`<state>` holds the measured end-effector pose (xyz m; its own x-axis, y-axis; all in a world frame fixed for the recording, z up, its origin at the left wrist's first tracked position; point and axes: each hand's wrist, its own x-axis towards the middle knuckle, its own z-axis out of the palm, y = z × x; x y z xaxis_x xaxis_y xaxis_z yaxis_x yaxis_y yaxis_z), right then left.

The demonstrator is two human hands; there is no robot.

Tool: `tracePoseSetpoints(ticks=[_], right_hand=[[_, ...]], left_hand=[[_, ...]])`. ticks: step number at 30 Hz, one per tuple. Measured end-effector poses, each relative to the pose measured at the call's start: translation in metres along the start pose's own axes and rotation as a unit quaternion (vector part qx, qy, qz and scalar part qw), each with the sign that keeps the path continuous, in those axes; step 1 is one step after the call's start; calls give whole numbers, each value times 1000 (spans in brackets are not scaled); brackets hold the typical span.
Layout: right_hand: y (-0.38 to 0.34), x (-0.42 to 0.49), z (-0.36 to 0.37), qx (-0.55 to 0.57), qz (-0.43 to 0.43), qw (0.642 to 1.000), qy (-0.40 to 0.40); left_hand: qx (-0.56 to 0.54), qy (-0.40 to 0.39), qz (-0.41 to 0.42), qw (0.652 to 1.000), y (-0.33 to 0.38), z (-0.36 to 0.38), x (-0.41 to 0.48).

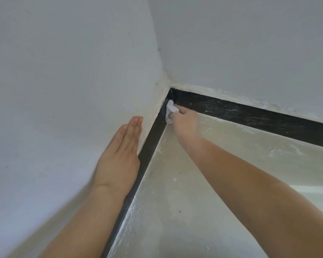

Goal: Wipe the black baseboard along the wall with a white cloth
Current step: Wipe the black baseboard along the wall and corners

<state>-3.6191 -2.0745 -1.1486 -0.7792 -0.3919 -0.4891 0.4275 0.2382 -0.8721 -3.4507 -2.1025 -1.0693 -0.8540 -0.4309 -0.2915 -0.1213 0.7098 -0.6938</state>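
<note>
A black baseboard (pixel 250 116) runs along the foot of two white walls and meets in a corner near the middle of the view. My right hand (pixel 186 121) grips a small bunched white cloth (pixel 170 110) and presses it against the baseboard right at that corner. My left hand (pixel 119 151) lies flat on the left wall with straight fingers, just above the left run of baseboard (pixel 151 144). The right run shows pale dusty streaks.
The left wall (pixel 63 90) and the right wall (pixel 250 43) close in the corner. A pale glossy floor (pixel 185 202) with white specks spreads below. A rough whitish strip (pixel 231 95) borders the baseboard's top edge.
</note>
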Motion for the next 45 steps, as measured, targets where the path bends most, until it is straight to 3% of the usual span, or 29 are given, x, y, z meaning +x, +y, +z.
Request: tracePoseSetpoints(ticks=[2, 4, 6, 10, 13, 16, 19, 26, 31, 36, 37, 38, 39, 40, 41, 42, 45], right_hand=[[10, -9, -4, -39, 13, 998, -44], [18, -10, -4, -150, 46, 983, -99], [14, -11, -6, -192, 64, 975, -94], [-10, -1, -14, 25, 50, 998, 28], [-21, -2, 4, 168, 101, 981, 19], [-14, -16, 20, 199, 120, 972, 45], [9, -39, 25, 130, 61, 988, 52], [44, -53, -1, -47, 30, 993, -105], [3, -8, -20, -15, 27, 999, 7], [-9, 13, -7, 62, 64, 996, -22], [-9, 14, -4, 7, 66, 998, 3], [-8, 10, 1, 99, 106, 989, 36], [-2, 13, 9, 286, 193, 934, 89], [2, 7, 14, 412, 251, 873, 74], [2, -5, 12, 309, 219, 923, 70], [-6, -14, 9, 126, 150, 978, 73], [14, -33, 16, 178, 202, 963, 2]], left_hand=[[12, 5, -2, 1000, 0, 2, 1], [18, 14, -7, 1000, 0, 2, 1], [14, 16, -11, 1000, -1, 2, 1], [6, 14, -11, 1000, -1, -1, 0], [2, 14, -13, 1000, 0, -1, -1], [5, 19, -15, 1000, 1, -2, 0], [3, 29, -21, 999, 2, 0, 1], [16, 38, -29, 999, 2, -1, 1], [8, 26, -21, 999, 1, -1, 0], [-12, 5, -18, 1000, 3, -6, 0], [-16, 9, -18, 1000, 3, -7, 0], [-17, 17, -17, 1000, 3, -6, -1], [-18, 27, -15, 999, 3, -5, -3], [-19, 37, -15, 999, 2, -3, -4], [-21, 44, -15, 999, 2, -2, -5], [-24, 48, -17, 998, 1, -2, -5], [-44, 47, -18, 998, 2, -3, -4]])
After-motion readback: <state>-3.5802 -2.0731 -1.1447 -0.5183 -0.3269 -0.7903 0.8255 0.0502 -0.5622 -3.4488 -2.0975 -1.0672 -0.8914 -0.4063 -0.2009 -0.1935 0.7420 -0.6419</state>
